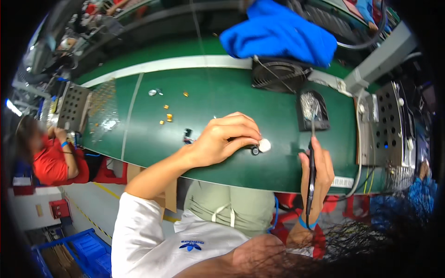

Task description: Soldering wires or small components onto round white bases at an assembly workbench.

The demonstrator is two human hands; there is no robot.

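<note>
My left hand [218, 141] reaches over the green table [213, 178], its fingertips closed on the edge of a small white round piece [264, 145]. A small black round part [255, 150] sits right under the fingertips, beside the white piece; I cannot tell if they are joined. In my right hand [324, 171] is a soldering iron [311, 180], gripped like a pen and pointing away from me. Its tip is at the silver metal wool [309, 104] inside a black tip-cleaner box [323, 125].
Small golden parts [169, 118] and a dark small part [187, 135] lie left of my hand. Farther left is a clear sheet of parts [103, 111]. A black fan [278, 76] with blue cloth [282, 34] stands behind. At left sits a person in red [53, 160].
</note>
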